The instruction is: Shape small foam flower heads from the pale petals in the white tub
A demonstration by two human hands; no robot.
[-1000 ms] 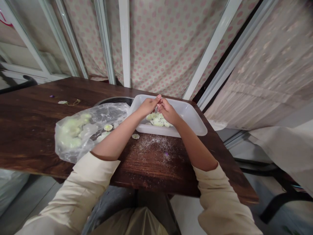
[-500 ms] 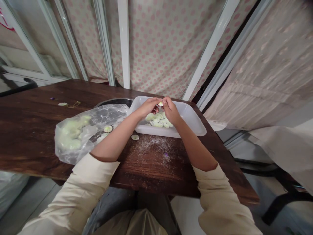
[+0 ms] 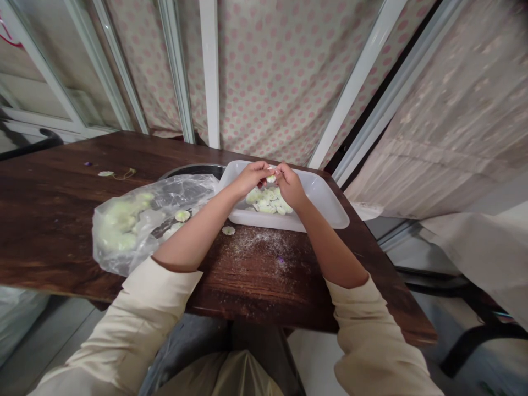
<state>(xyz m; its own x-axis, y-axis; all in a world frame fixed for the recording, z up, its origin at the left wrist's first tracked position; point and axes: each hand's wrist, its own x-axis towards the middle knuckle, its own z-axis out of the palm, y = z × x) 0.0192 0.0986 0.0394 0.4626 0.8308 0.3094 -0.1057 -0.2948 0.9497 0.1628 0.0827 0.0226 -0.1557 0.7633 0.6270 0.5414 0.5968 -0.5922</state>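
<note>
Pale green dough (image 3: 271,178) was pinched between the left hand (image 3: 249,179) and right hand (image 3: 290,186), fingers together, above a white tray (image 3: 325,212).

the single head-worn camera looks forward and down from just above and behind the left hand (image 3: 249,179) and right hand (image 3: 291,187), across the dark wooden table (image 3: 53,220) toward the polka-dot curtain (image 3: 272,93).
</note>
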